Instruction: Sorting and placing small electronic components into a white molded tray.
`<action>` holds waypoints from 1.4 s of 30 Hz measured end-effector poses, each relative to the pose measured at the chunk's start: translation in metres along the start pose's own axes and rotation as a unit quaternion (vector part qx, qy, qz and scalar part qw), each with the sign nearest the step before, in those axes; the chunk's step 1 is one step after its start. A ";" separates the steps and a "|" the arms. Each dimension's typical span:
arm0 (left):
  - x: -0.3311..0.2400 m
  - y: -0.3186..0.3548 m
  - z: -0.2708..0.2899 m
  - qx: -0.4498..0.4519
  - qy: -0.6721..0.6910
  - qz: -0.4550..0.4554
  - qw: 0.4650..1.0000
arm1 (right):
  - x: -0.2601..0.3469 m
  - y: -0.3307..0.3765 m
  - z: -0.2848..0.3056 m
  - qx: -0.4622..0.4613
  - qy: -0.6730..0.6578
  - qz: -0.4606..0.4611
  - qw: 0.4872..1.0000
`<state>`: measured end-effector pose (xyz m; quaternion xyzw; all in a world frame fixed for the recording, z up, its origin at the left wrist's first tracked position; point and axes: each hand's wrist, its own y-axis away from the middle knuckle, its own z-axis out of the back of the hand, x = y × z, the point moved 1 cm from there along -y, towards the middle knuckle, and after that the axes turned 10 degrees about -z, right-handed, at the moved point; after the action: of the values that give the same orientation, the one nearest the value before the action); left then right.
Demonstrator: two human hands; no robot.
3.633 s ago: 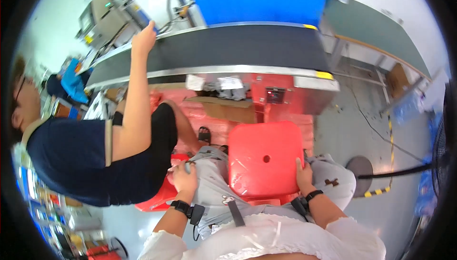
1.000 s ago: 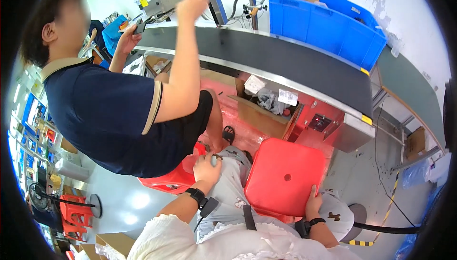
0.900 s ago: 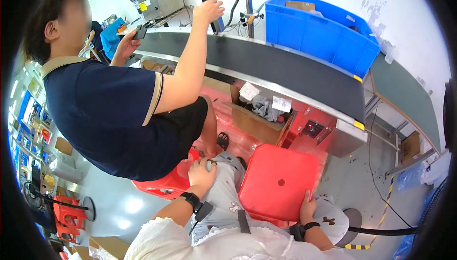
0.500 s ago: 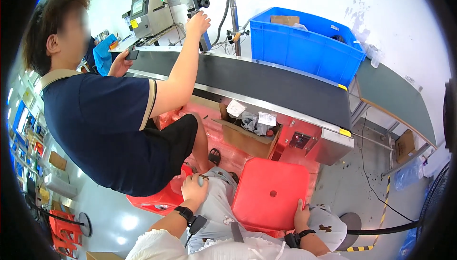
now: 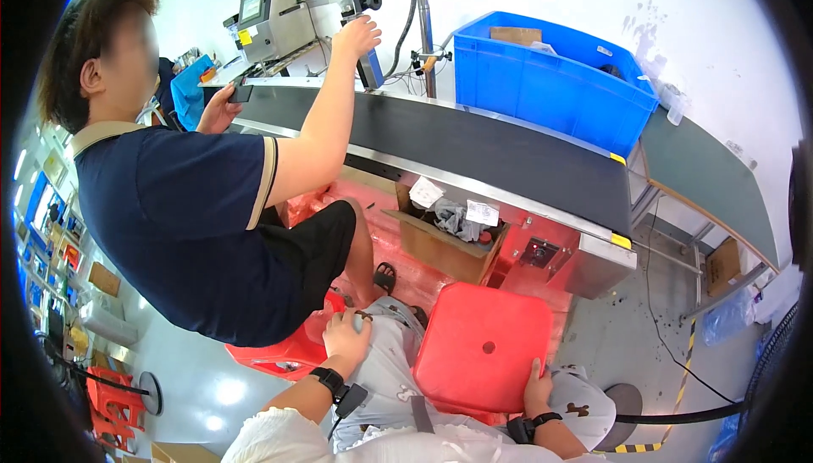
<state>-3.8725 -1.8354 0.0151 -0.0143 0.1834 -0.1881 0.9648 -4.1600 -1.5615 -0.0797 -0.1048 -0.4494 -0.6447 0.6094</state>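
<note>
My left hand [image 5: 347, 340] rests on my left thigh, its fingers curled. A small dark bit shows at the fingertips, too little to tell what it is. Between my legs stands a red plastic stool [image 5: 474, 336] with a square, rounded seat and a hole in its middle. Against the right edge of that seat my right hand [image 5: 537, 391] is closed, partly hidden fingers round the rim. Both wrists wear black bands.
A person [image 5: 178, 226] sits at left, one hand raised to a device on a stand, a dark piece in the other. Ahead runs a black conveyor belt [image 5: 474, 145]. Behind it stands a blue crate [image 5: 550, 82]. Under the belt sits an open carton [image 5: 440, 247]; a green table [image 5: 707, 179] is at right.
The view has shifted slightly, so the belt and crate appear a little further right. The grey spot at my left fingertips shows less now. My hands and the stool stay in place.
</note>
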 end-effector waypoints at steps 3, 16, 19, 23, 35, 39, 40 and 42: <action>-0.001 0.000 0.001 -0.004 -0.003 -0.005 1.000 | -0.003 -0.003 0.000 0.001 0.022 -0.012 1.000; 0.000 -0.001 0.001 0.015 -0.001 0.009 1.000 | -0.019 -0.016 -0.010 -0.012 -0.036 0.017 0.999; -0.003 -0.001 0.002 0.018 0.007 0.015 1.000 | -0.017 -0.013 -0.006 0.013 -0.010 0.004 1.000; -0.003 0.000 0.002 0.027 0.006 0.024 0.999 | -0.013 -0.009 -0.005 0.002 -0.014 0.001 1.000; -0.003 -0.001 -0.001 0.026 -0.028 0.018 0.999 | -0.018 -0.017 -0.011 0.027 -0.089 0.036 0.995; -0.005 0.001 0.003 0.029 0.000 0.023 0.999 | -0.043 -0.048 -0.015 0.068 -0.110 0.005 0.992; -0.005 0.004 0.009 0.016 0.005 0.033 0.999 | -0.054 -0.059 -0.019 0.075 -0.107 0.021 0.991; -0.008 0.004 0.013 0.042 0.016 0.029 0.999 | -0.068 -0.079 -0.020 0.178 -0.183 -0.028 0.966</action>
<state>-3.8735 -1.8289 0.0293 0.0346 0.1908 -0.1679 0.9665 -4.2056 -1.5401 -0.1730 -0.0987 -0.6636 -0.5410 0.5072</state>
